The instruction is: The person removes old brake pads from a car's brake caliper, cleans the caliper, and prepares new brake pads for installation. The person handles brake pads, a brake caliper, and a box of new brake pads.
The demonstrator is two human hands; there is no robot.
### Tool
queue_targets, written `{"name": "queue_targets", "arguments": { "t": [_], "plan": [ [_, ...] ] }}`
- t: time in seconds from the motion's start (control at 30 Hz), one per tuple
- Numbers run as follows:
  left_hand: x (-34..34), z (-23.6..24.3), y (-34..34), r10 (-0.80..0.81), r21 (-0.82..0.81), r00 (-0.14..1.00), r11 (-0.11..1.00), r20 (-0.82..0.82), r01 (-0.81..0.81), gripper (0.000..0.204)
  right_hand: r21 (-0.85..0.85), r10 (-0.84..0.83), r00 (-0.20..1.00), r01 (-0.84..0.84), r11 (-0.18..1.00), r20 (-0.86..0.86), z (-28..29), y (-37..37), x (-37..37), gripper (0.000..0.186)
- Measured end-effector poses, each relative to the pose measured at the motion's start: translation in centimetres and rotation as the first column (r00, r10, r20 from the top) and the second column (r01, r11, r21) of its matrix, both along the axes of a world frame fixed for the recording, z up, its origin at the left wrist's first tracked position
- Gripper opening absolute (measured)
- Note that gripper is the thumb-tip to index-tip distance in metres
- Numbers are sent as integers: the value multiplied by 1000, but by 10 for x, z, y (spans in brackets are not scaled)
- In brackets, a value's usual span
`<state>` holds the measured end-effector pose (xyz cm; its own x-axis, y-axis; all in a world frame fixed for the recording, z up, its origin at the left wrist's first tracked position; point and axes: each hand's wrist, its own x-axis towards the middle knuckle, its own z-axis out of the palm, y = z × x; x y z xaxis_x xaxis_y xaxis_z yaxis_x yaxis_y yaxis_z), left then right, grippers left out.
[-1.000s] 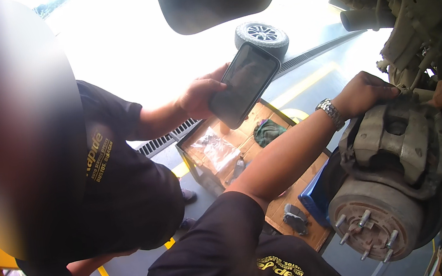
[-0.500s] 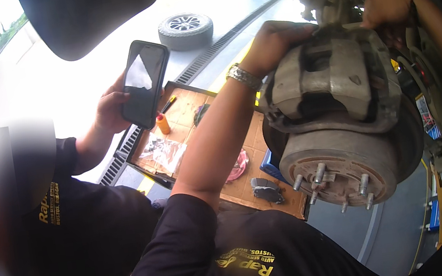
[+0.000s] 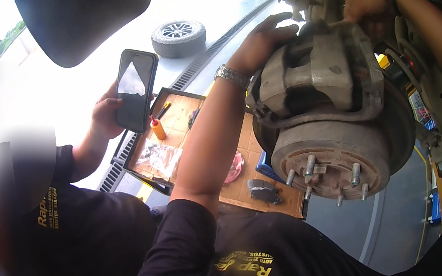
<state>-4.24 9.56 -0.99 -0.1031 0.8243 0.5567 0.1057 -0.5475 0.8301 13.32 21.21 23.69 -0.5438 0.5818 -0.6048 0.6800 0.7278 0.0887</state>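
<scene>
Grey cast-metal brake caliper [image 3: 311, 77] sits over the rim of the dull, rust-tinged steel brake disc [image 3: 330, 151], ahead of me and right of centre; that's the part I'm on. My left hand [image 3: 262, 47], silver link watch [image 3: 232, 75] on the wrist, is at the caliper's upper left edge; visible fingers stretched out and apart, not closed round anything I can see; whether they press on the metal, can't tell. My right hand [image 3: 369, 4] is up behind the caliper's top right; fingers curled and mostly hidden, so can't tell how tight they are or what they hold.

Status, my read: wheel side is done; bare threaded steel studs [image 3: 355, 173] show no nuts, and a black tyre on a dark spoked wheel [image 3: 179, 38] lies on the floor well apart; caliper side is not done, body still seated on the disc; state of the fasteners behind it, can't see.

Dark grey brake pads [image 3: 263, 191] lie on the cardboard-lined cart [image 3: 177, 110], old or new unclear; near its far end, an orange squeeze bottle [image 3: 157, 129] and a clear plastic bag [image 3: 159, 158]; co-worker's hand [image 3: 106, 115] holds up a black phone [image 3: 137, 93] on my left.
</scene>
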Motion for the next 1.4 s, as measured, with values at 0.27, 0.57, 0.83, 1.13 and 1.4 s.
{"name": "queue_targets", "arguments": {
  "t": [0.27,0.57,0.83,1.13,1.4],
  "plan": [
    [5,2,-4,26,19,994,999,107,-28,55,83,-45,998,48,995,-35,-5,-11,-6,38],
    [2,-4,10,-49,12,997,999,60,48,39,204,-22,999,12,979,47,1,-24,-3,38],
    [5,0,2,78,39,994,996,-74,-76,33,116,-4,999,9,993,-42,-13,10,3,31],
    [-7,-14,18,48,66,999,997,-8,-48,33,261,-97,994,82,962,45,-17,-26,-23,33],
    [7,4,3,-80,29,994,996,77,78,42,148,-151,988,154,977,-31,-7,-17,3,42]
  ]
}}
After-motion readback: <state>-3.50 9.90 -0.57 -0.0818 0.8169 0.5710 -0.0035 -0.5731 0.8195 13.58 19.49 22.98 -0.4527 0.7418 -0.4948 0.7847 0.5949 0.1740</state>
